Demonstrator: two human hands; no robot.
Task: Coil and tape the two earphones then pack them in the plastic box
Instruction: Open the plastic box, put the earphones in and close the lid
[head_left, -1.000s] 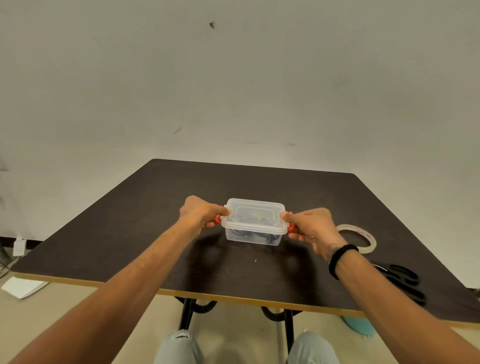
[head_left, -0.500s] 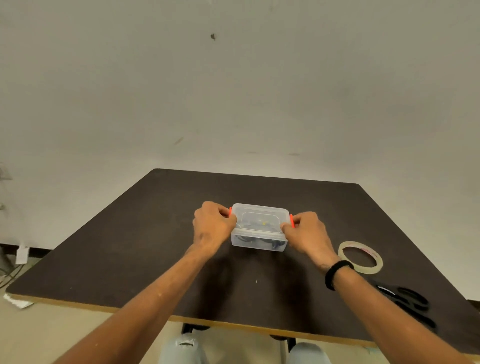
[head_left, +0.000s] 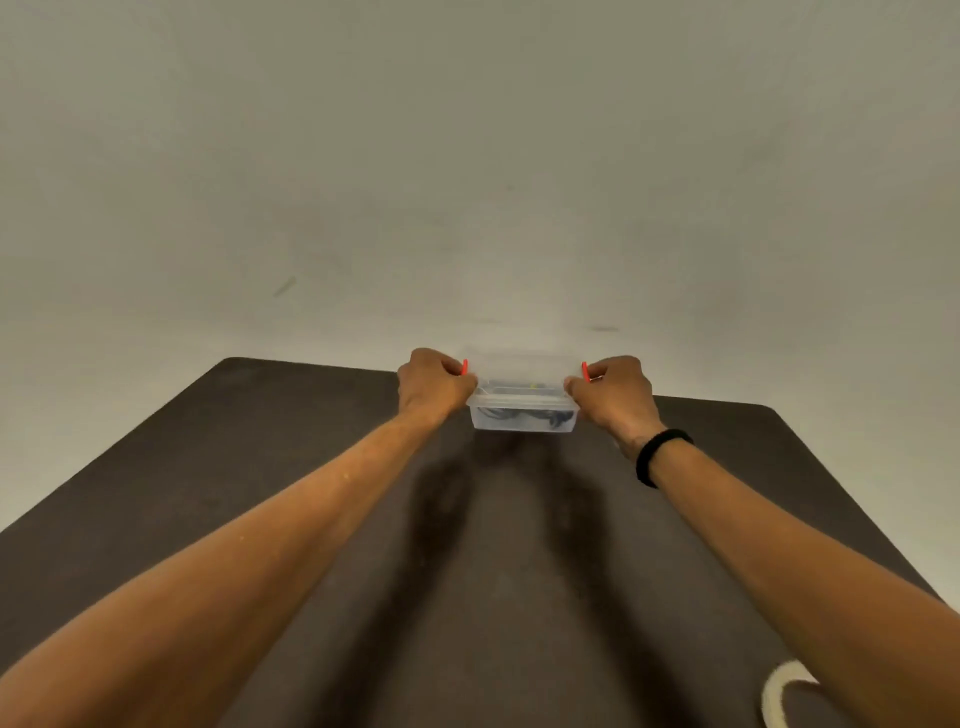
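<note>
Plastic box (head_left: 523, 413) sits far out along the dark tabletop (head_left: 493, 571), close to its back edge, held between two outstretched arms. It is clear, with its lid on, and dark coiled cords (head_left: 524, 415) show through the front wall, lying on the bottom; a small yellowish speck shows through the lid. Whether these are both earphones cannot be told at this size. A red clip (head_left: 465, 367) stands up at the left end of the lid and another red clip (head_left: 584, 372) at the right end.

The left hand (head_left: 434, 382) has its grip closed around the left end of the box, fingers curled over by the red clip there. The right hand (head_left: 613, 392) does the same at the right end, fingers curled in against the other clip and the rim. Whether the box rests on the tabletop or is lifted just off it cannot be told. A black band (head_left: 657, 454) circles the right wrist.

Two long shadows run down the tabletop beneath the arms. At the lower right corner, well apart from the box, part of a pale tape roll (head_left: 779, 693) lies flat on the tabletop, cut off by the frame edge. A plain pale wall (head_left: 467, 156) rises behind.
</note>
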